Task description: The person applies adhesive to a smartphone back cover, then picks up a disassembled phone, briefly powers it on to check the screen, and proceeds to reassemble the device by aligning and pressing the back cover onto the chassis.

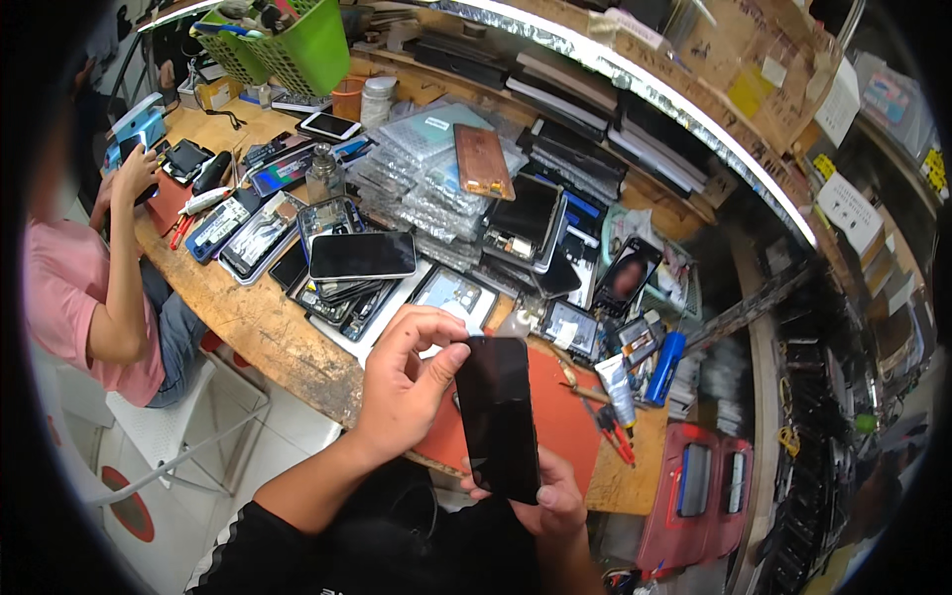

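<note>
1. Held above the red mat [570, 421] at the near edge of the wooden bench [253, 322]: a black phone [498, 416], upright, glass side up.
2. Gripped from below by the right hand [550, 501], fingers closed around the lower end; pinched at the top left corner by the left hand [405, 382].
3. Probably light and stiff, but smooth, slippery and fragile on the glass; better taken by the side edges.
4. Little free room: stacked phones [359, 256] just behind, tools [620, 392] to the right; open space only toward the body.
</note>
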